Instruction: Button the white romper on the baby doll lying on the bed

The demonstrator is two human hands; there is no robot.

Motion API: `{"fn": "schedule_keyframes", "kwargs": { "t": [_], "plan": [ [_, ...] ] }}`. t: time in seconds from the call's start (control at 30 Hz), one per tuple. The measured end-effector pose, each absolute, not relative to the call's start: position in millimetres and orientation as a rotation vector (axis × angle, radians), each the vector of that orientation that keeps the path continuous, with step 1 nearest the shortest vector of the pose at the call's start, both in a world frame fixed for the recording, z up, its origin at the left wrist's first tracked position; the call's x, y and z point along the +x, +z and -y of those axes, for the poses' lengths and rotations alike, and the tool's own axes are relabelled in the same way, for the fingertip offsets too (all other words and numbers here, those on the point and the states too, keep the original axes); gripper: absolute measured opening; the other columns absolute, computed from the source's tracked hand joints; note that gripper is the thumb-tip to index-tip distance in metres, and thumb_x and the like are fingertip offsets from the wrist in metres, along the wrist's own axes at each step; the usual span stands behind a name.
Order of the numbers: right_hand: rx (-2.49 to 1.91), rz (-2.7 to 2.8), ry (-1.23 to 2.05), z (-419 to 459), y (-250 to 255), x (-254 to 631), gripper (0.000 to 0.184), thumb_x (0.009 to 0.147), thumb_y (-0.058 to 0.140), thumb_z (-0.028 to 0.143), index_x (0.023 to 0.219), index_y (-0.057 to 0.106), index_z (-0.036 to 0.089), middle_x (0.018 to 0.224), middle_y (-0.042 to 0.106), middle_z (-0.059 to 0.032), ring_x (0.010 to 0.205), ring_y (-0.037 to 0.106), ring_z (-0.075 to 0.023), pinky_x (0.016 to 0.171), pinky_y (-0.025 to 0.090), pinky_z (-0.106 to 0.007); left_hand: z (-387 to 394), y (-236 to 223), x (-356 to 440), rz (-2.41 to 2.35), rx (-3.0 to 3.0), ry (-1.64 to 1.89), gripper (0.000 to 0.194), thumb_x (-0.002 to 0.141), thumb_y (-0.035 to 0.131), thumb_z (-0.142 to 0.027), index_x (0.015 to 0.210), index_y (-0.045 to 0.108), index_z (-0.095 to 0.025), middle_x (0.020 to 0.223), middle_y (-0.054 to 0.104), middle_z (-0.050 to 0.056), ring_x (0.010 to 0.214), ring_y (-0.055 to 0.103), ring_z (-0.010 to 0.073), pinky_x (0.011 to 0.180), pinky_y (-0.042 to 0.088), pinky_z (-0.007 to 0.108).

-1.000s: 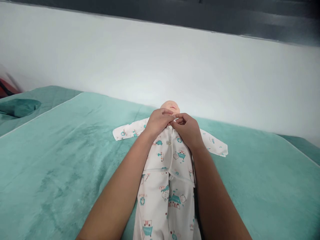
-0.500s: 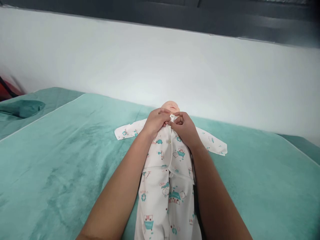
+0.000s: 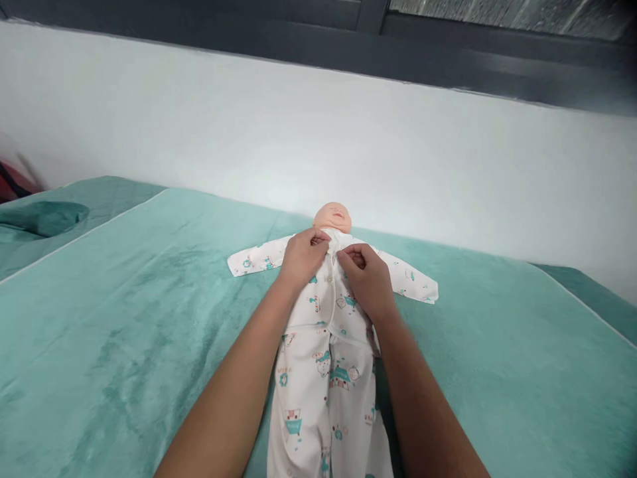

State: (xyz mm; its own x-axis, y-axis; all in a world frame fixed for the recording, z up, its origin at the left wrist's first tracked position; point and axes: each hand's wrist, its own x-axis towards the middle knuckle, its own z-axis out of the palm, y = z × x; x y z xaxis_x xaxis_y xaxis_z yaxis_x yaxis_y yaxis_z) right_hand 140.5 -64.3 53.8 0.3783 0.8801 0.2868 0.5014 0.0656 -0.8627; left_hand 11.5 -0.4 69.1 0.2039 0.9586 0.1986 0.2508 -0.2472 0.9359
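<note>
A baby doll [image 3: 332,216] lies on its back on a teal blanket [image 3: 124,318], dressed in a white printed sleepsuit [image 3: 323,372] with its sleeves spread out to both sides. My left hand [image 3: 300,255] pinches the left front edge of the sleepsuit just under the doll's chin. My right hand [image 3: 366,277] pinches the right front edge a little lower on the chest. Small buttons run down the front between my hands. Both forearms reach in from the bottom of the view.
A white wall [image 3: 348,133] rises behind the bed under a dark window frame [image 3: 448,53]. A folded dark teal cloth [image 3: 42,216] lies at the far left, with something red [image 3: 10,182] behind it.
Both hands have slid slightly down from the doll's neck to its upper chest, so the doll's head shows in full. The view has tilted up a little.
</note>
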Motion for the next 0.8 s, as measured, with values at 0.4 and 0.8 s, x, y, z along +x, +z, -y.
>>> {"fn": "schedule_keyframes", "kwargs": {
  "t": [0.4, 0.8],
  "plan": [
    [-2.077, 1.594, 0.167, 76, 82, 116, 0.02, 0.084, 0.052, 0.039, 0.074, 0.044, 0.023, 0.074, 0.059, -0.0054, 0.064, 0.049, -0.0201, 0.059, 0.029, -0.032, 18, 74, -16, -0.927, 1.601, 0.852, 0.019, 0.078, 0.061, -0.038, 0.078, 0.065, -0.019, 0.061, 0.049, -0.004, 0.046, 0.033, 0.0069, 0.044, 0.023, 0.023],
    [-1.543, 1.177, 0.55, 82, 54, 135, 0.024, 0.079, 0.061, 0.039, 0.093, 0.07, 0.021, 0.083, 0.071, -0.0035, 0.071, 0.061, -0.019, 0.064, 0.045, -0.03, 19, 73, -7, -0.878, 1.631, 0.969, 0.014, 0.076, 0.062, -0.03, 0.08, 0.065, -0.017, 0.074, 0.06, -0.001, 0.067, 0.051, 0.0111, 0.061, 0.038, 0.022]
  ]
}}
